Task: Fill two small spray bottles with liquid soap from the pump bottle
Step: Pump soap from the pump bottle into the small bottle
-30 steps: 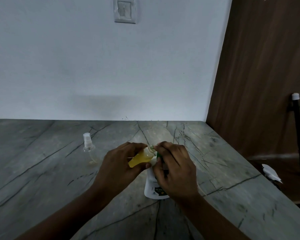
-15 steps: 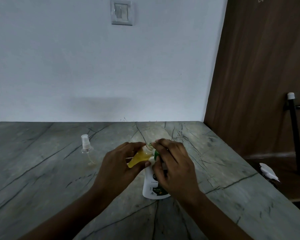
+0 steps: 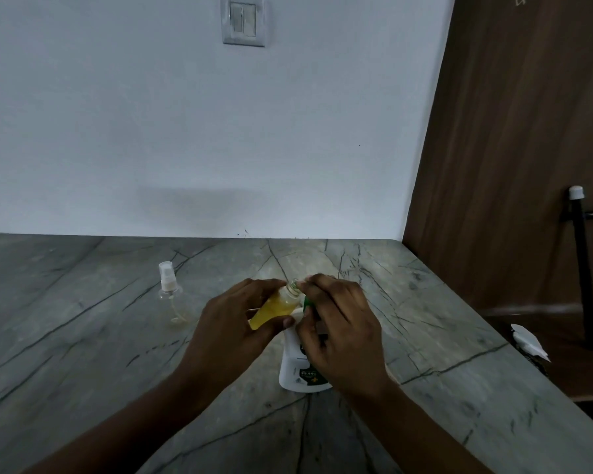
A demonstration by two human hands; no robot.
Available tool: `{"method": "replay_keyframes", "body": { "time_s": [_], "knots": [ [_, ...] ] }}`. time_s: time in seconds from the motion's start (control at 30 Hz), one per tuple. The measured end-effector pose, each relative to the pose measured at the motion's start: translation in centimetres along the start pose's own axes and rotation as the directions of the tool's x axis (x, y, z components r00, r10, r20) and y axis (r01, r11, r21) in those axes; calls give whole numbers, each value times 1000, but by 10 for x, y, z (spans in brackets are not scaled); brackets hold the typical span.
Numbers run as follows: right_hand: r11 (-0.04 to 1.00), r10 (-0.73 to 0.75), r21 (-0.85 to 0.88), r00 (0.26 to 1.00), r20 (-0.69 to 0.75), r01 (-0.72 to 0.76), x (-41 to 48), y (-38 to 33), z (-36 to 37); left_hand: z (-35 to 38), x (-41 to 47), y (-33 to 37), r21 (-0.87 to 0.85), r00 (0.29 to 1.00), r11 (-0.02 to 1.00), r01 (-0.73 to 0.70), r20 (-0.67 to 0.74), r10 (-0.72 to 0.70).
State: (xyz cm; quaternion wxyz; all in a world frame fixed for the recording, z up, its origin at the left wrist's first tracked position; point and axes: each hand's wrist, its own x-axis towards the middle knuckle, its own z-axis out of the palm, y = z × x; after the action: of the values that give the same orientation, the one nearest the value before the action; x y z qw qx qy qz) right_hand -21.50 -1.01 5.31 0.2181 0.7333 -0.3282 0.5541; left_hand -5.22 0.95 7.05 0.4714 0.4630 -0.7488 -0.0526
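Yellow soap nearly fills the tilted spray bottle (image 3: 274, 307) your left hand (image 3: 230, 323) grips at the spout of the pump bottle (image 3: 298, 367); your right hand (image 3: 339, 331) curls over its pump head. One hard press may overflow it.

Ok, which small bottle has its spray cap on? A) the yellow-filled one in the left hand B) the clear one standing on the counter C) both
B: the clear bottle stands capped; the yellow-filled bottle in the left hand shows an open neck.
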Motion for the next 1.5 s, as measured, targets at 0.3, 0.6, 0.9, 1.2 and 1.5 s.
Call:
{"method": "replay_keyframes", "body": {
  "time_s": [0.3, 0.6, 0.9, 1.2, 1.5],
  "knots": [
    [1000, -7, 14, 1000, -9, 7, -8, 0, 3, 1, -2, -7, 49, 1000, 999, 3, 11, -3],
    [999, -37, -15, 999, 35, 38, 3, 3, -5, 1, 1, 1, -50, 1000, 999, 14, -15, -15],
    [1000, -8, 6, 998, 62, 7, 2, 1, -6, 2, -1, 3, -93, 999, 995, 26, -39, -30],
    [997, -82, 10, 995, 52, 81, -2, 3, -2, 2, -1, 2, -69, 999, 998, 8, -35, -10],
    [996, -62, 67, 997, 39, 59, -12, 3, 7, 1, -2, -2, -20, 999, 1000, -21, -26, 20]
  ]
}}
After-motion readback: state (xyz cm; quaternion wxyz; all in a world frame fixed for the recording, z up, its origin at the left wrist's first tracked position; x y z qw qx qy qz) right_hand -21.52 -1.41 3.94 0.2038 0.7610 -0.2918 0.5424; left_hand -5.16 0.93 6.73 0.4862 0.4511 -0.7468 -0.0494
